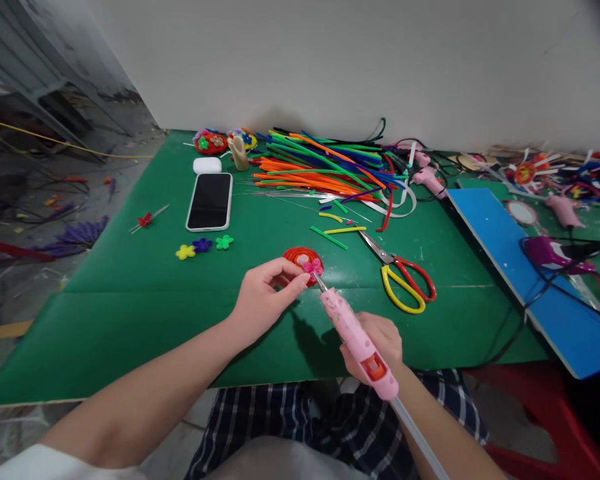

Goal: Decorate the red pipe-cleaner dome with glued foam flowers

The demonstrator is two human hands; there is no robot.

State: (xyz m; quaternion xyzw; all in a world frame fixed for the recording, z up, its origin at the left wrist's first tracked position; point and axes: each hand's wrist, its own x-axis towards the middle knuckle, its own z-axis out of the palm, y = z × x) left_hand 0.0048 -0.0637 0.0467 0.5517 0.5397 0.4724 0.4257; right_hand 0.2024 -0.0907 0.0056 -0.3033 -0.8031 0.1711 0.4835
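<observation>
My left hand [266, 293] pinches a small pink flower [312, 267] against a red coiled disc [300, 257], just above the green table cover [145, 300]. My right hand [380, 347] is wrapped round a pink glue gun [357, 340]. The gun's metal nozzle touches the pink flower from the lower right. A clear glue stick pokes out of the gun's back end toward my right forearm.
Red-and-yellow scissors [403, 277] lie right of the disc. A black phone [210, 200], a white earbud case [207, 165] and three small flowers [203, 247] lie to the left. A heap of coloured pipe cleaners [325, 167] lies behind. A blue board [520, 267] and cables are at the right.
</observation>
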